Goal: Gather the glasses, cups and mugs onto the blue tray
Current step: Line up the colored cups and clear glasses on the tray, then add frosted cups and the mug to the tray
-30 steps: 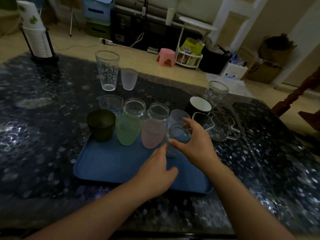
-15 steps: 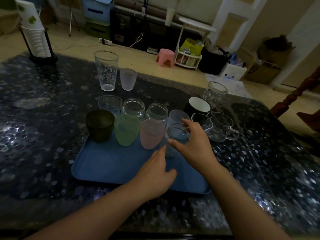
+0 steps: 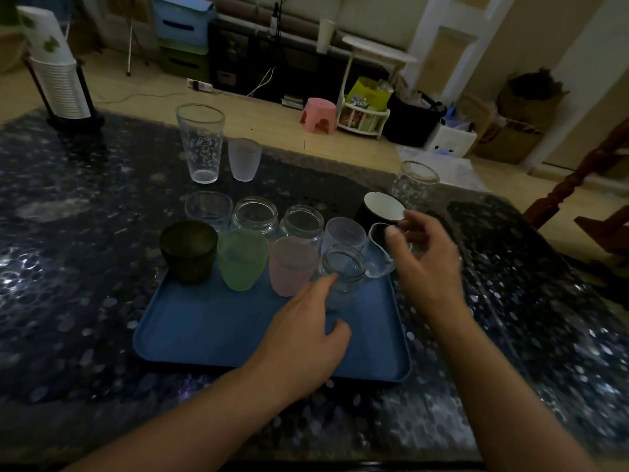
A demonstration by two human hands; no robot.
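The blue tray (image 3: 204, 328) lies on the dark table and carries a dark cup (image 3: 189, 250), a green cup (image 3: 241, 258), a pink cup (image 3: 292, 265), several clear jars and glasses behind them, and a small glass jar (image 3: 342, 270). My left hand (image 3: 303, 335) rests open on the tray, its index fingertip against that jar. My right hand (image 3: 425, 260) hovers with fingers apart at the tray's right corner, thumb at the rim of a clear glass mug (image 3: 376, 257). Just beyond stand a black mug (image 3: 383, 207) and a printed glass (image 3: 413, 182).
A tall printed glass (image 3: 200, 141) and a small frosted cup (image 3: 244, 158) stand on the table beyond the tray. A rack of stacked paper cups (image 3: 58, 73) is at the far left corner. The table's far edge runs behind the glasses.
My right hand has let go of the small glass jar, which now stands on the tray, and has moved right to the clear mug. My left hand stays on the tray.
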